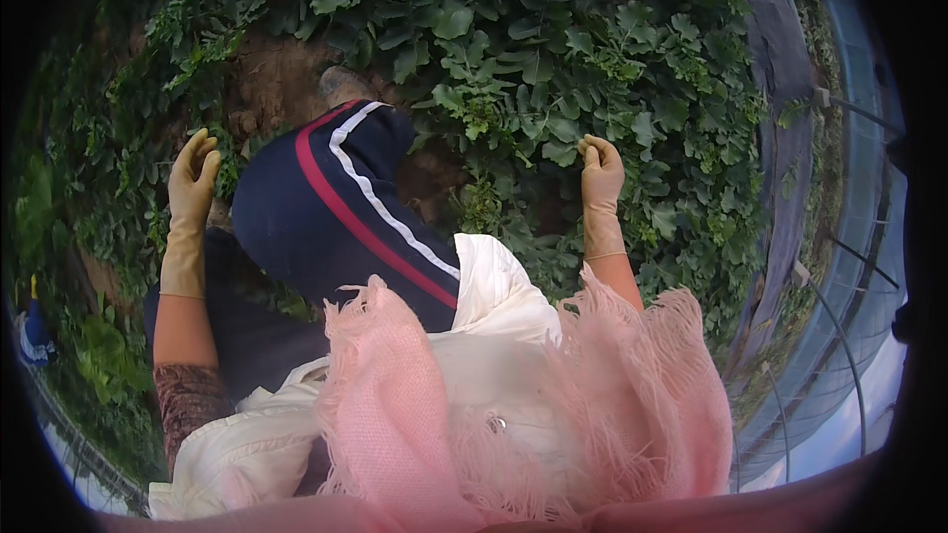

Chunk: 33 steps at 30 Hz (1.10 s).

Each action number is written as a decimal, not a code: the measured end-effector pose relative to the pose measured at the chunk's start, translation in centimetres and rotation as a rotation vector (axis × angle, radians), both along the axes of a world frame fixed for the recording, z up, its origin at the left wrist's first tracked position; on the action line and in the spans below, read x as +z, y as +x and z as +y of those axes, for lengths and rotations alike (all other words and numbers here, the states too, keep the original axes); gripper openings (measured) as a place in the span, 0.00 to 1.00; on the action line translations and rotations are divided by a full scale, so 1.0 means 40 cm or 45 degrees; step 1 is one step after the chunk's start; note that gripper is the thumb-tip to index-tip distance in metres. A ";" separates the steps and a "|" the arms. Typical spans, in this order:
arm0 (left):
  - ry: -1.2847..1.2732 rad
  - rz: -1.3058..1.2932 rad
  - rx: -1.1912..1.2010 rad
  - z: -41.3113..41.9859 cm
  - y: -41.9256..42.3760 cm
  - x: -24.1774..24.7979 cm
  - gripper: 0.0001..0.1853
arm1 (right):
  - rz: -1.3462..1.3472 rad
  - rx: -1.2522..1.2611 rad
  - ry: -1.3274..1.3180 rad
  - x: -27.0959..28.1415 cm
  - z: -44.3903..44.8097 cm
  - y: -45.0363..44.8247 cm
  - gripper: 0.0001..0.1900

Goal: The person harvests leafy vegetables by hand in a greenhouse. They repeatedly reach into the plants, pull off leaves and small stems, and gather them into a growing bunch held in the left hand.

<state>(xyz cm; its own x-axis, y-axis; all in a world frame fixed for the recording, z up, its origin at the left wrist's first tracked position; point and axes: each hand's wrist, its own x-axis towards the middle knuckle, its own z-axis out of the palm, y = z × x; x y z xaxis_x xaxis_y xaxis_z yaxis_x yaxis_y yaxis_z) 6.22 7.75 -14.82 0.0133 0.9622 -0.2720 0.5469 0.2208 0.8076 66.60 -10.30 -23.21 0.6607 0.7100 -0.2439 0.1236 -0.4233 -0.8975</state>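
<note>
My left hand [191,189], in a tan rubber glove, hovers at the left beside my bent knee, over green leaves. Its fingers curl loosely, with a small gap to the thumb, and nothing shows in them. My right hand [601,176], gloved the same way, is above the broad-leaved crop plants [533,81] right of my leg. Its thumb and fingertips come together, and no object is visible between them. Lobed leaves and small clustered shoots [480,122] grow close to its left.
My knee in navy trousers [296,200] crosses the middle. Bare soil [270,78] shows beyond it. A pink fringed scarf [392,385] hangs in front of me. Grey ground sheeting [785,104] and a hooped tunnel with plastic film [852,311] run along the right. A blue-clothed shape [35,333] is far left.
</note>
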 end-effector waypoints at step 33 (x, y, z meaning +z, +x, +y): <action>-0.408 -0.413 0.154 0.005 0.119 -0.328 0.22 | -0.629 -0.441 -0.634 -0.187 0.248 0.031 0.17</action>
<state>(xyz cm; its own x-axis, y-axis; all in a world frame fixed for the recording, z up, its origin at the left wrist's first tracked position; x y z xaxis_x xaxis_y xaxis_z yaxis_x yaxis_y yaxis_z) 10.99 7.95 -27.93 0.0399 0.8302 -0.5560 0.2323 0.5335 0.8133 67.84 -0.38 -30.68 0.9396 0.3276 -0.0993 0.2468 -0.8492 -0.4668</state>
